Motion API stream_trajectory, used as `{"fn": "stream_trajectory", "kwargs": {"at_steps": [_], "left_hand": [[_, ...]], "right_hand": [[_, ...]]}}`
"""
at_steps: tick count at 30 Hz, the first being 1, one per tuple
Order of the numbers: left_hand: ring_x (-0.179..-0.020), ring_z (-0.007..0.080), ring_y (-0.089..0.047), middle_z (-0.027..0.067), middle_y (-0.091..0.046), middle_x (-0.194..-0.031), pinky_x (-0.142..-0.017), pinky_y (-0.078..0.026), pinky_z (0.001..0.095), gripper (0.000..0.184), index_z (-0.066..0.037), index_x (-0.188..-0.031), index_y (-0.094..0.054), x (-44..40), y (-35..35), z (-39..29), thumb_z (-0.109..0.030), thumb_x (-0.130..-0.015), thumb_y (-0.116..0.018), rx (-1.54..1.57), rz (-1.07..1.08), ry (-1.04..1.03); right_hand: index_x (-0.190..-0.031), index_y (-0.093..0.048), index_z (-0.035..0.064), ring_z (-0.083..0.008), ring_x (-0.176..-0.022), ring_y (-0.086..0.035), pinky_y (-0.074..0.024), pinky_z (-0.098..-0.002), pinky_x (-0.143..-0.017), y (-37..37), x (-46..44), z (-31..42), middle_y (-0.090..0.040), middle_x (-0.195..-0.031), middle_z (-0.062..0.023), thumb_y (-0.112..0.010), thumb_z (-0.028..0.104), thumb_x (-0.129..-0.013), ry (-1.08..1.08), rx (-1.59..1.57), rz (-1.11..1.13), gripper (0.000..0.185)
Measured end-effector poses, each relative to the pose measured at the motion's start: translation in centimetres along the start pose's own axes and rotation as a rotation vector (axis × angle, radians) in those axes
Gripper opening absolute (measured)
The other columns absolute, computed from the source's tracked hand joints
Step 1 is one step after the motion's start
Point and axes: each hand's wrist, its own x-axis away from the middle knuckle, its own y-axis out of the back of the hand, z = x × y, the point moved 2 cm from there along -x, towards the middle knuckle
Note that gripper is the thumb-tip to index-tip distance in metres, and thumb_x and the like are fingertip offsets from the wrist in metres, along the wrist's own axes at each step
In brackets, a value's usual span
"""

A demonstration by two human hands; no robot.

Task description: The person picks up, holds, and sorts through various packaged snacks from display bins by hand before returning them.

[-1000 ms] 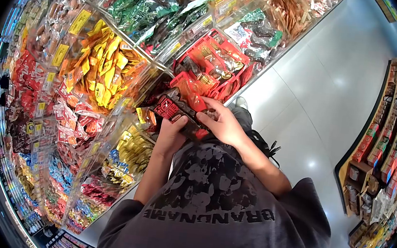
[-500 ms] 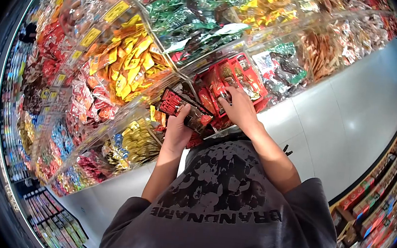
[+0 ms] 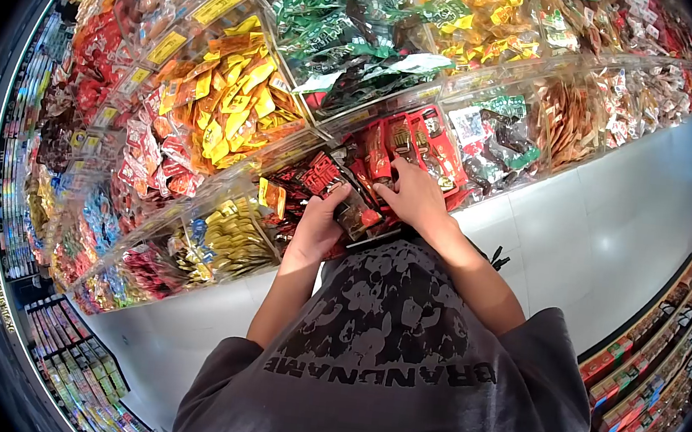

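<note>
My left hand [image 3: 319, 223] is closed on a black snack packet with red lettering [image 3: 322, 176], its thumb lying across the front. The packet is tilted over the front bin, just left of my right hand. My right hand [image 3: 418, 197] reaches into a bin of red snack packets [image 3: 437, 154], with thumb and bent fingers closed around the edge of one red packet [image 3: 378, 159]. Part of that packet and some fingertips are hidden. More dark red packets [image 3: 290, 186] lie left of the held black one.
Clear-walled bins surround my hands. Yellow packets [image 3: 236, 95] are at the left, green packets [image 3: 340, 30] behind, dark-and-green packets [image 3: 502, 135] at the right, and gold packets [image 3: 234, 238] nearer left. Pale tiled floor [image 3: 565, 222] and a stocked shelf [image 3: 652, 349] lie to the right.
The black packet has turned and shifted slightly right, closer to my right hand. My right hand stays at the red packets. The whole view has shifted a little.
</note>
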Motion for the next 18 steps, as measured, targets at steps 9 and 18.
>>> {"fn": "stream_trajectory", "kwargs": {"at_steps": [9, 18], "left_hand": [[-0.088, 0.0169, -0.070, 0.0069, -0.072, -0.102, -0.081, -0.057, 0.0340, 0.020, -0.001, -0.114, -0.066, 1.0, -1.6, -1.6, -0.014, -0.098, -0.067, -0.051, 0.052, -0.091], [-0.110, 0.0157, -0.065, 0.0064, -0.067, -0.122, -0.098, -0.052, 0.0348, 0.035, -0.001, -0.131, -0.056, 2.1, -5.0, -2.4, -0.014, -0.100, -0.067, -0.159, 0.221, -0.174]], "right_hand": [[-0.116, -0.058, 0.0030, -0.0329, -0.080, -0.065, -0.0532, -0.0422, -0.073, 2.2, 1.2, 1.3, -0.064, -0.087, -0.0129, -0.075, 0.033, -0.091, 0.270, -0.205, -0.043, 0.042], [-0.105, -0.061, 0.0022, -0.0183, -0.079, -0.060, -0.0491, -0.0301, -0.071, 1.8, 2.2, 1.6, -0.062, -0.093, -0.0066, -0.079, 0.017, -0.087, 0.263, -0.454, 0.010, 0.029]]}}
